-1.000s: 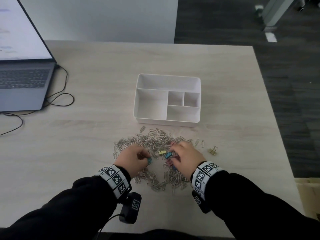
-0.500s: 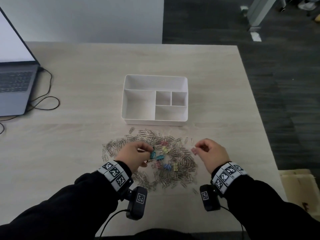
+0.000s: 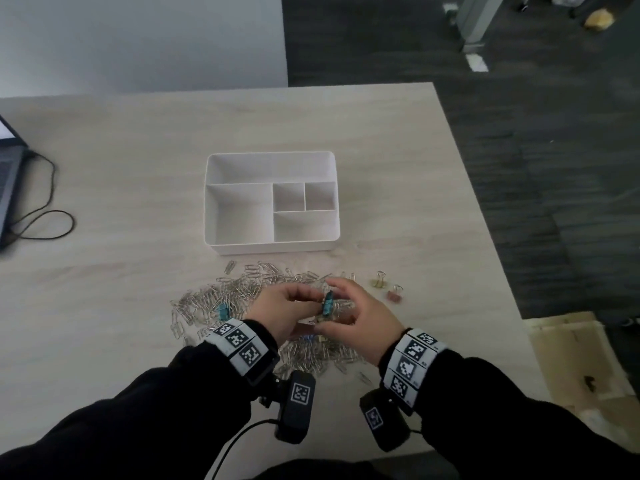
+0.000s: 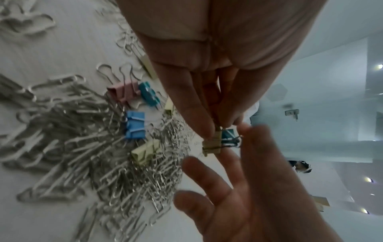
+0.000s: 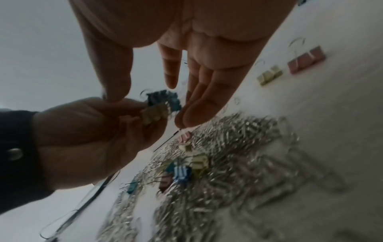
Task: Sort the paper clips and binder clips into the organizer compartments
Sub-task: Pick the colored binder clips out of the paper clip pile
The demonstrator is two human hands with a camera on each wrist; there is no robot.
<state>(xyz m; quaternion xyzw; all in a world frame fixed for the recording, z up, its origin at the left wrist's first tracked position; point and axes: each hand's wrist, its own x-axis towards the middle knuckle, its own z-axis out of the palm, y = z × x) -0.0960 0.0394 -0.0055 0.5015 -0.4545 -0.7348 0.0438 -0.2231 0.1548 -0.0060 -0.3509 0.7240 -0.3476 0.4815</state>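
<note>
A white organizer (image 3: 212, 216) with several empty compartments stands mid-table. In front of it lies a pile of silver paper clips (image 3: 242, 289) mixed with coloured binder clips (image 4: 134, 125). My left hand (image 3: 313, 303) is raised over the pile and pinches a yellow binder clip (image 4: 211, 144) together with a teal binder clip (image 3: 327, 303). My right hand (image 3: 346, 299) faces it with straight, spread fingers (image 5: 192, 113) beside the teal clip (image 5: 163, 99). A yellow binder clip (image 3: 379, 281) and a pink one (image 3: 394, 295) lie apart, right of the pile.
A laptop (image 3: 8, 188) with a looping black cable (image 3: 52, 216) sits at the table's left edge. The table's right edge (image 3: 485, 237) drops to dark floor. Another teal binder clip (image 3: 223, 310) lies in the pile by my left wrist.
My right hand has come back from the right side of the pile to meet the left hand. The left hand has risen with the binder clips in its fingers.
</note>
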